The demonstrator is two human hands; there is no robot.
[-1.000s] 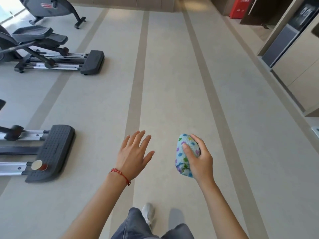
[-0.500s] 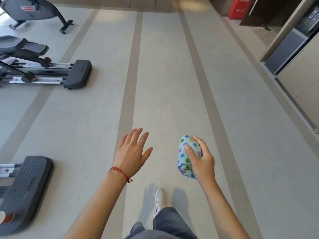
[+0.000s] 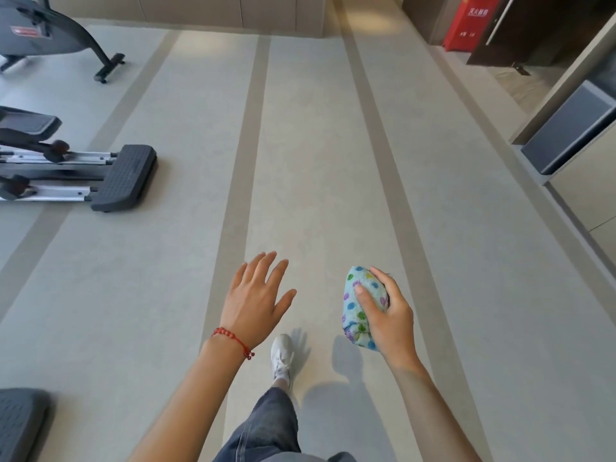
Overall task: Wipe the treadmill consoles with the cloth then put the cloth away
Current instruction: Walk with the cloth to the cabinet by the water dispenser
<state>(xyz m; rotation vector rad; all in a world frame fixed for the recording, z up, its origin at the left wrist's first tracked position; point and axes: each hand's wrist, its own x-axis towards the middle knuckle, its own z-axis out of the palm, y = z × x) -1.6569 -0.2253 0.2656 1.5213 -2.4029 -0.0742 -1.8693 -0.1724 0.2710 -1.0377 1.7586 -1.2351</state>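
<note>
Nearest the camera, a leg in blue jeans steps forward, with a white sneaker planted on the pale floor between the two forearms. At the lower left corner, the dark ribbed end of an exercise machine's base pokes into view, well apart from the leg.

The left hand is held out palm down, fingers spread and loosely extended, gripping nothing; a red beaded bracelet circles its wrist. The right hand is curled around a balled-up light blue cloth with coloured dots, thumb pressed across its front and fingers wrapped round the far side. The cloth sits in the air just beside the left hand, above the floor.

Ahead, the floor runs away in broad light bands split by darker stripes, bare down the middle. On the left, an elliptical trainer lies with its black end cap pointing toward the lane, and farther off stands another grey exercise machine. On the right, a wall with a grey recessed panel borders the lane; beyond it stands a red fire extinguisher cabinet beside a dark door.
</note>
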